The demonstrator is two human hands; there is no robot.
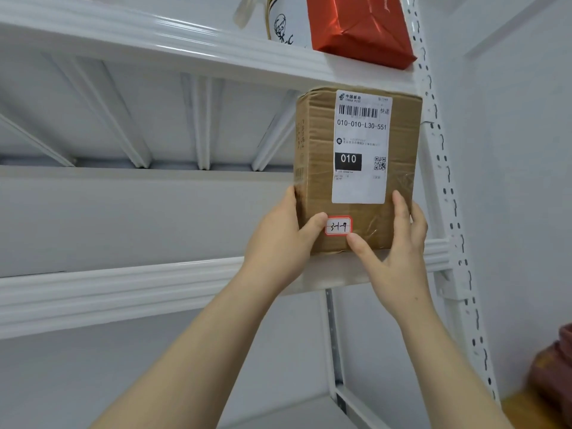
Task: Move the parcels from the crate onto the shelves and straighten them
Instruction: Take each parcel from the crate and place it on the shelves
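A brown cardboard parcel with a white shipping label and a small red-edged sticker stands upright at the right end of the middle white shelf. My left hand holds its lower left side, thumb on the front by the sticker. My right hand holds the lower right side, thumb on the front and fingers round the right edge. The crate is out of view.
On the top shelf stand a red wrapped parcel and a white printed bag. The perforated white upright is just right of the box. A dark red object sits at the lower right edge.
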